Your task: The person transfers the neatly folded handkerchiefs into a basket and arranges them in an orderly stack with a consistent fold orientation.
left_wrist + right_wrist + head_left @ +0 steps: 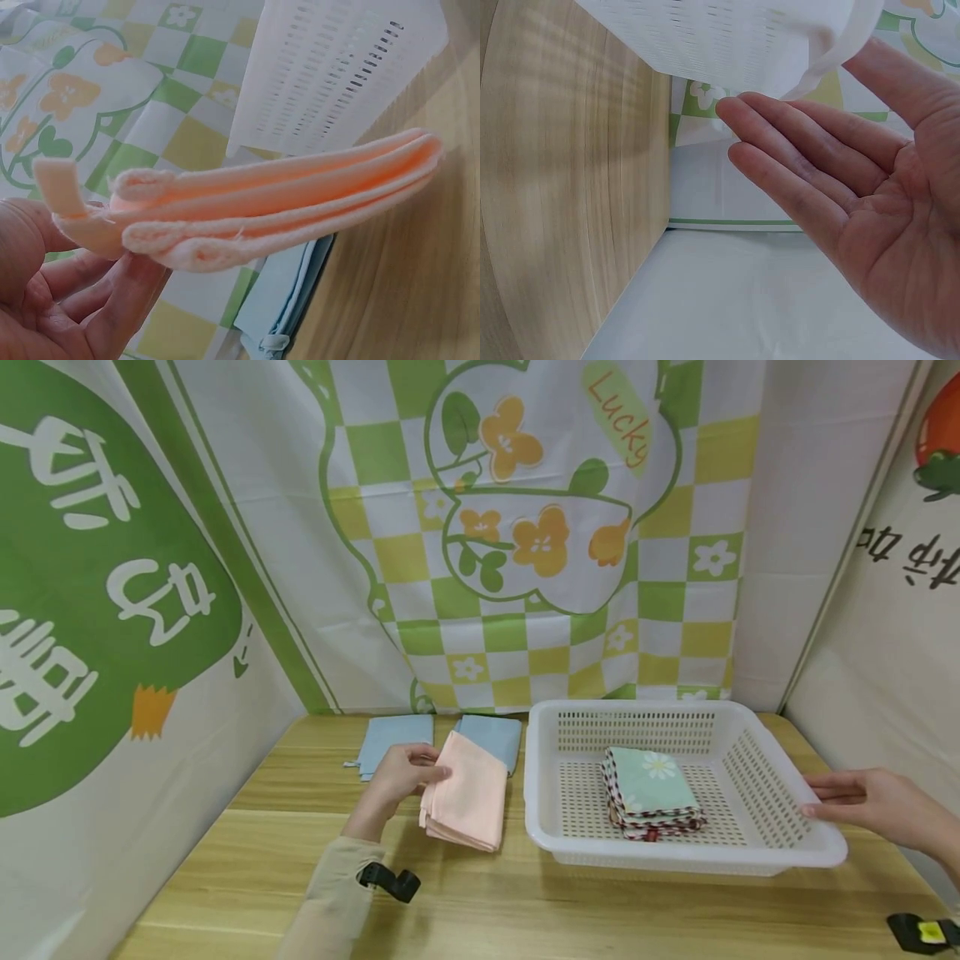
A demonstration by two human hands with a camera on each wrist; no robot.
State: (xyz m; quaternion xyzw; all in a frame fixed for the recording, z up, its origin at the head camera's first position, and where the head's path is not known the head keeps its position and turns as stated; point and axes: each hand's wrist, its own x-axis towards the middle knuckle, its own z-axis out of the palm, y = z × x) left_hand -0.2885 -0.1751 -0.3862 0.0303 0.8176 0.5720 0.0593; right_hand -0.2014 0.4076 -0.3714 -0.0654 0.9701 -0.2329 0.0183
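Left of the white basket (686,854), over the wooden table (247,860): left hand (397,772) pinches one side of a folded pink cloth (471,793), thumb across its face. Right hand (885,806) is at the basket's right wall, fingers nearly straight and grasping nothing; the thumb seems to touch the rim, though contact is poorly seen.

Risks, as judged: pink cloth is gripped at one side only, and its layers gape in the left wrist view. A slack pinch would let the folds slip out of line. Carried low, it could rub the right-hand blue cloth (495,739) behind it or catch the basket's left rim. A shove from the right hand could slide the basket, since no hand braces the opposite side; a jolt might skew the pile of patterned cloths (660,781) inside, whose edges look uneven.

Hidden: some left fingertips, in the head view; part of that blue cloth, covered by the pink one. Right forearm is cut off at the edge. Pile layers are too tight to count. Right wrist view shows none of the basket's contents.
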